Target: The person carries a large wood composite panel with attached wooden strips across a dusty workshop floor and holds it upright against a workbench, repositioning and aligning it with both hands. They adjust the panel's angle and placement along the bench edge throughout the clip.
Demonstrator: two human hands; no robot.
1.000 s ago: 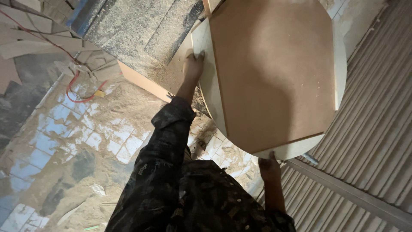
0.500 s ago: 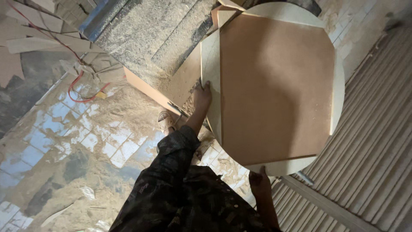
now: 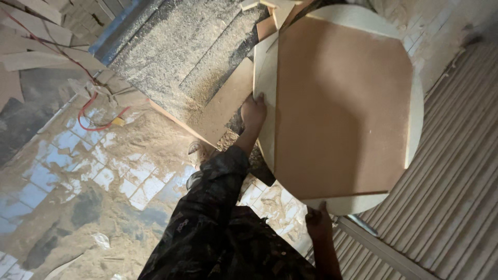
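A: The boards have swung up and right since a second ago; the left hand (image 3: 254,111) slid along the edge.
B: Where are they now?
A: Off the floor (image 3: 78,171), brown board (image 3: 342,103) stacked on the round white board (image 3: 415,111). Left fingers clasp the rim, right hand (image 3: 317,224) grips below. Carried, not yet set down.

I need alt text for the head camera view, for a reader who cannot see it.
Two bare hands, left hand and right hand, grip the edges of a round pale board with a brown panel on it, above a tiled floor covered in sawdust.
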